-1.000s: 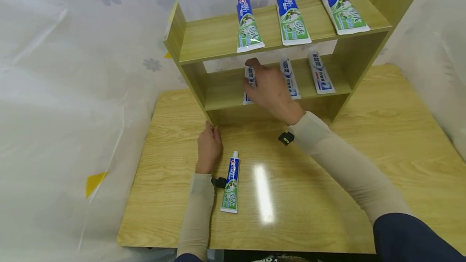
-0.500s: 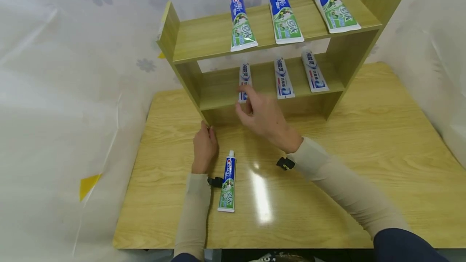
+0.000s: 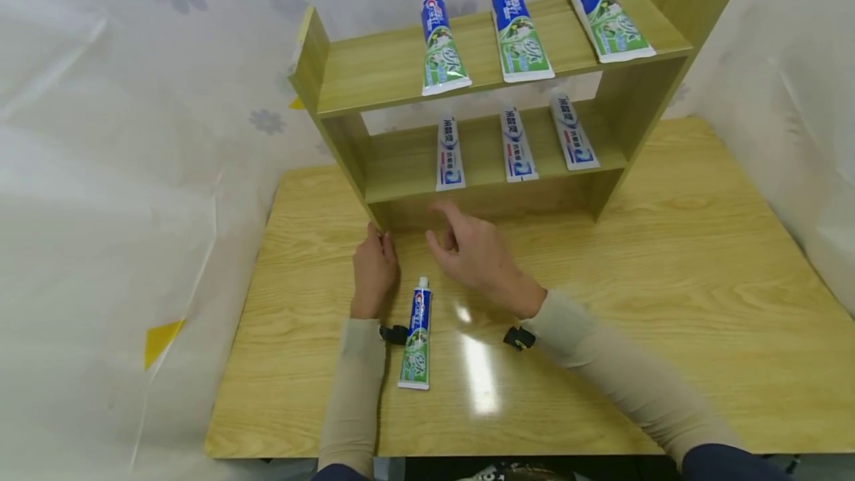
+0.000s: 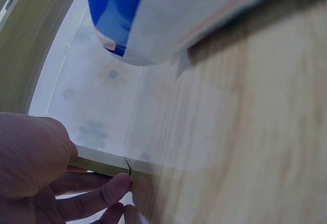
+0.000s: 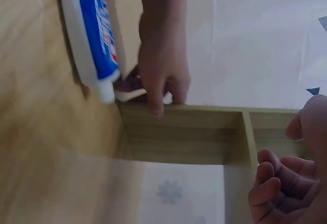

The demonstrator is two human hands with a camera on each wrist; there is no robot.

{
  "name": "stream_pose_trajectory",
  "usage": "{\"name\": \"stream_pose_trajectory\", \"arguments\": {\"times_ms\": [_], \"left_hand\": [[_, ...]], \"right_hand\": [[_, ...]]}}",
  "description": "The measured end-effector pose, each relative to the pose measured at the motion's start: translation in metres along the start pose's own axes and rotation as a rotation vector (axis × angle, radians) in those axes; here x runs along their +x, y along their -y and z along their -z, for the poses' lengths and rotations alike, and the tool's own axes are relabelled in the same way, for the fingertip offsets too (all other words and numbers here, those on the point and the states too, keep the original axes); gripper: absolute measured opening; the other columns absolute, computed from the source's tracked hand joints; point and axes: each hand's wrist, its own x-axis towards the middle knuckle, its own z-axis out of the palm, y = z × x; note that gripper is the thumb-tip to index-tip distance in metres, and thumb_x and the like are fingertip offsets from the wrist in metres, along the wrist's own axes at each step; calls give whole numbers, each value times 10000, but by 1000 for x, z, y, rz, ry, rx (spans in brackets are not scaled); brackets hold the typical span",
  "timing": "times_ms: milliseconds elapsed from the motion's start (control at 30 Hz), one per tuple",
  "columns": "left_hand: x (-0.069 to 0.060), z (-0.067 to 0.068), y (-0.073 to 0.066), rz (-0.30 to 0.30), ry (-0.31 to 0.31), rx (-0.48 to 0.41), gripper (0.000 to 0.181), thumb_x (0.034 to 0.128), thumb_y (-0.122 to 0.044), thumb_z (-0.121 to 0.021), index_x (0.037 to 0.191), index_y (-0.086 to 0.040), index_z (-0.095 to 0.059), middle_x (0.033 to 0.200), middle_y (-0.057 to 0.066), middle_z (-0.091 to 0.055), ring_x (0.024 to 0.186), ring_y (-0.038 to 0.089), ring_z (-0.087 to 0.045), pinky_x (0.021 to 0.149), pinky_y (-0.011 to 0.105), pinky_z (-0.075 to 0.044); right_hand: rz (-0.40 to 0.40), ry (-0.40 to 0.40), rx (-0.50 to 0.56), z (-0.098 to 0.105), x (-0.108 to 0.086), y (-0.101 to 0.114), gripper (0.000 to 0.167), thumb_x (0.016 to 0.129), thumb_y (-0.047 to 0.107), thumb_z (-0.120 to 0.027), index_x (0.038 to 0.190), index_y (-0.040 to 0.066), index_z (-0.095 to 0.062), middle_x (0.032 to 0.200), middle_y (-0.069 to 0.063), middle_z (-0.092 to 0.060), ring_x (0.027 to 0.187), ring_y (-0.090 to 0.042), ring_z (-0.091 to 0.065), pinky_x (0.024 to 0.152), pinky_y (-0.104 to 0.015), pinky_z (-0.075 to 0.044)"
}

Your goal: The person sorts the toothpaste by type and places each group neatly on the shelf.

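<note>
My left hand [image 3: 375, 273] grips the bottom front corner of the wooden shelf's left side panel; in the left wrist view the fingers [image 4: 97, 196] lie about the panel edge. My right hand [image 3: 477, 254] is in front of the shelf [image 3: 401, 195], above the table, its fingers loosely bent and holding nothing. Between the hands and nearer the front, a blue-and-green toothpaste tube [image 3: 417, 340] lies on the table, cap toward the shelf. White toothpaste tubes rest on the middle board: left [image 3: 450, 154], centre [image 3: 517, 145], right [image 3: 573, 132].
On the top board lie three blue-and-green toothpaste tubes, a left one [image 3: 444, 47], a middle one [image 3: 520, 32] and a right one [image 3: 609, 13]. The wood-grain table [image 3: 634, 332] extends to both sides. A pale flowered wall covering [image 3: 247, 58] stands behind and at the left.
My right hand has drawn back from the left white toothpaste tube on the middle board, down and toward me. That tube is now fully visible. The left hand stays at the shelf's corner.
</note>
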Motion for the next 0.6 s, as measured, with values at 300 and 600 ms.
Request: {"name": "stream_pose_trajectory", "arguments": {"times_ms": [300,600], "left_hand": [[-1,4,-8,20,8,-19,275,1172,-269,-445,1225,-23,-556,882,228,-713,767,425,-730,607,530,-556],[-2,10,-14,6,-11,-66,307,1178,-289,-429,1190,-11,-559,811,207,-673,638,356,-642,535,476,-496]], "right_hand": [[-201,195,29,-33,-43,2,575,1040,230,-714,1538,19,-520,693,54,-569,513,-38,-446,459,-223,-390],[-329,323,25,-59,-77,7,692,1039,337,-754,1598,54,-461,691,73,-548,525,-56,-464,465,-245,-393]]}}
